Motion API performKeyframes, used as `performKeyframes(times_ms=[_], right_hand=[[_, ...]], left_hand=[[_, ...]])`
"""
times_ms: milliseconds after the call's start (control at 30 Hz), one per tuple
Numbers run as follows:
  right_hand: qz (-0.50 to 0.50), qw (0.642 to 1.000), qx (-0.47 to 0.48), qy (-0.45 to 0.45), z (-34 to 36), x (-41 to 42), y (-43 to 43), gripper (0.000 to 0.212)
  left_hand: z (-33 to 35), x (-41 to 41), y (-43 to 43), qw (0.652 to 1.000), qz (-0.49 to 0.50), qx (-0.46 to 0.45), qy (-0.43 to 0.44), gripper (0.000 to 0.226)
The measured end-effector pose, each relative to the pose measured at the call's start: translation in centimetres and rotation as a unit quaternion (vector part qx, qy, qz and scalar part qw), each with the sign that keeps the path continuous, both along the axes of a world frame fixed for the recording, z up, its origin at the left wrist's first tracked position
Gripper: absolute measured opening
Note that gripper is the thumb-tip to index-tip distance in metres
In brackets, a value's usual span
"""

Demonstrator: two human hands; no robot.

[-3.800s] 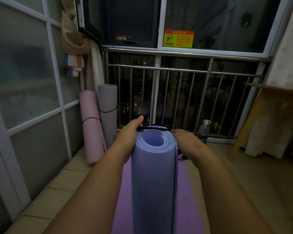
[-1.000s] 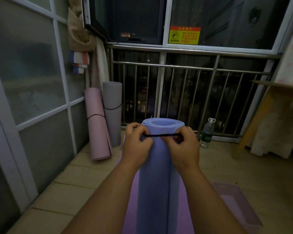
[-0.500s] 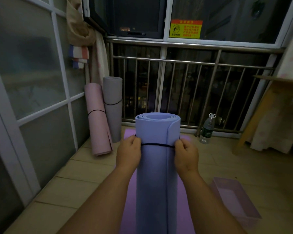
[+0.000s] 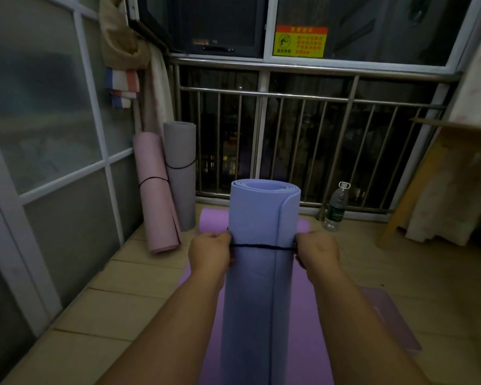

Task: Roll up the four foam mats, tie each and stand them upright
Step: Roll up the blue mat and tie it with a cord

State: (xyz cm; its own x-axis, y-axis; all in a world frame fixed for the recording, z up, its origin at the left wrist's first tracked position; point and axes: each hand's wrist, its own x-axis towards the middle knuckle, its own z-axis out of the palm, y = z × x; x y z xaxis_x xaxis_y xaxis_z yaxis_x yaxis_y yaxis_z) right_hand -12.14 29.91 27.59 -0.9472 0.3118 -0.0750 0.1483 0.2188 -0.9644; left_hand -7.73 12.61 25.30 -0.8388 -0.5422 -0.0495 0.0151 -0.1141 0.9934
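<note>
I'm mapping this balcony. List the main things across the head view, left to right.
pink rolled mat → grey rolled mat → blue rolled mat → water bottle → wooden table

There is one view only, from the person's head. It faces forward and down, toward the railing (image 4: 261,94) at the far end, with the glass wall (image 4: 53,107) on its left. The roll (image 4: 261,218) is very near, and its thin cord (image 4: 261,247) shows clearly.
</note>
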Motion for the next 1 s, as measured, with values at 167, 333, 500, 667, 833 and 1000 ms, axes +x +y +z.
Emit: performKeyframes(times_ms=[167,333,500,667,833,1000], right_hand=[[0.077,0.991,0.103,-0.026,-0.1,0.5,-0.2,0.032],[0.041,0.999,0.001,-0.029,-2.7,1.3,-1.5,0.023],[-0.048,0.988,-0.145,-0.019,-1.1,1.8,-1.3,0.024],[-0.005,0.995,-0.103,-0.001,-0.1,1.7,-0.7,0.019],[0.036,0.997,-0.054,-0.031,-0.4,0.5,-1.0,0.027],[0.048,0.999,-0.011,-0.018,0.8,0.9,-1.1,0.023]], left_hand=[[1.2,-0.4,-1.1,0.999,0.016,0.024,-0.038,0.016],[1.0,-0.5,-1.0,0.999,0.017,0.038,-0.030,0.014],[1.1,-0.7,-0.2,0.995,-0.016,0.089,-0.039,0.009],[1.6,-0.1,-0.2,0.987,-0.047,0.145,-0.046,0.022],[2.7,0.0,-0.8,0.983,-0.077,0.155,-0.059,0.020],[3.5,0.3,-1.0,0.988,-0.070,0.079,-0.112,0.022]])
